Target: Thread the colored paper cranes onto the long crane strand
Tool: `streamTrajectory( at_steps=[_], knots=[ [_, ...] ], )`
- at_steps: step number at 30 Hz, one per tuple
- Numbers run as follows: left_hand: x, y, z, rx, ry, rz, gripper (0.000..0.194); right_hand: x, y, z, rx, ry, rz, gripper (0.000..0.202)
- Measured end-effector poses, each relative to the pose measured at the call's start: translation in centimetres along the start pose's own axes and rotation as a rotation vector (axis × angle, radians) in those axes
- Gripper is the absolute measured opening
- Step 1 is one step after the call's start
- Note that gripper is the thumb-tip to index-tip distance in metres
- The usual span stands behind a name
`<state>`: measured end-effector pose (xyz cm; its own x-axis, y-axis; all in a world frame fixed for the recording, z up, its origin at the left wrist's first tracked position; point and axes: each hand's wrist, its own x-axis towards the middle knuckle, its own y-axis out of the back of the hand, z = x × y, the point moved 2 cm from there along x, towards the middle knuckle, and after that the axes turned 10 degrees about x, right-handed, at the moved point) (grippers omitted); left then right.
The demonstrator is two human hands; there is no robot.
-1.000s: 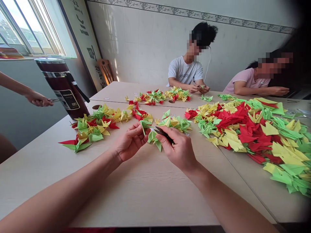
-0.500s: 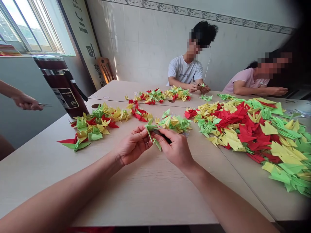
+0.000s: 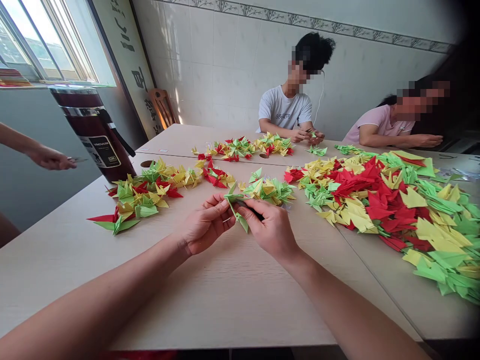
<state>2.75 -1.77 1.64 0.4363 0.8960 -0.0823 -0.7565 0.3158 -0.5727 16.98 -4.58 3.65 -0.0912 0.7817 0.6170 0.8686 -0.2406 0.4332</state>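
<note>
Between the fingertips of my left hand point(image 3: 208, 225) is a green folded paper crane point(image 3: 237, 212), its points sticking up and down. My right hand point(image 3: 270, 227) is closed around a slim dark tool point(image 3: 255, 212), mostly covered by the fingers, so its kind is unclear. The tool's tip meets the crane near its middle. Just beyond my hands lies a small heap of green and yellow paper cranes point(image 3: 270, 191). To the left, a row of red, green and yellow cranes point(image 3: 144, 192) runs along the table point(image 3: 210, 290).
A large pile of folded paper pieces point(image 3: 393, 205) covers the right side. A dark red vacuum flask point(image 3: 93, 132) stands at the left edge. Two people point(image 3: 287, 107) sit across the table. Another person's hand point(image 3: 54, 159) with a small metal tool reaches in from the left.
The green crane's lower part has turned slightly between my hands, which stay in place. At the far left, the other person's hand has moved a little to the right.
</note>
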Motion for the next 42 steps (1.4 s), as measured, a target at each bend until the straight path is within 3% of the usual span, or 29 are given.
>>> streamTrajectory(
  at_steps=[14,21,27,31,36,39,42],
  knots=[
    [0.1,0.2,0.7,0.039,-0.013,0.049,0.009,0.1,-0.1,0.0,0.045,0.008,-0.004,0.019],
    [1.4,2.5,2.2,0.593,-0.294,0.256,0.022,0.4,0.7,0.2,0.064,0.013,0.11,0.021],
    [2.3,3.9,1.1,0.984,-0.312,0.18,0.017,0.4,0.4,1.2,0.056,-0.002,0.082,0.021],
    [2.3,4.3,1.2,1.069,-0.433,0.194,0.01,0.3,0.0,1.5,0.049,-0.027,0.074,0.021],
    [2.0,3.6,1.8,1.145,-0.448,0.082,0.02,0.4,-0.2,1.8,0.047,-0.032,0.04,0.022],
    [1.6,3.6,3.9,1.259,-0.593,0.196,0.025,0.5,-0.1,2.0,0.064,-0.038,0.044,0.021],
    [1.0,5.2,7.1,1.541,-0.766,0.461,0.014,0.5,0.0,2.0,0.078,-0.039,0.05,0.021]
  ],
)
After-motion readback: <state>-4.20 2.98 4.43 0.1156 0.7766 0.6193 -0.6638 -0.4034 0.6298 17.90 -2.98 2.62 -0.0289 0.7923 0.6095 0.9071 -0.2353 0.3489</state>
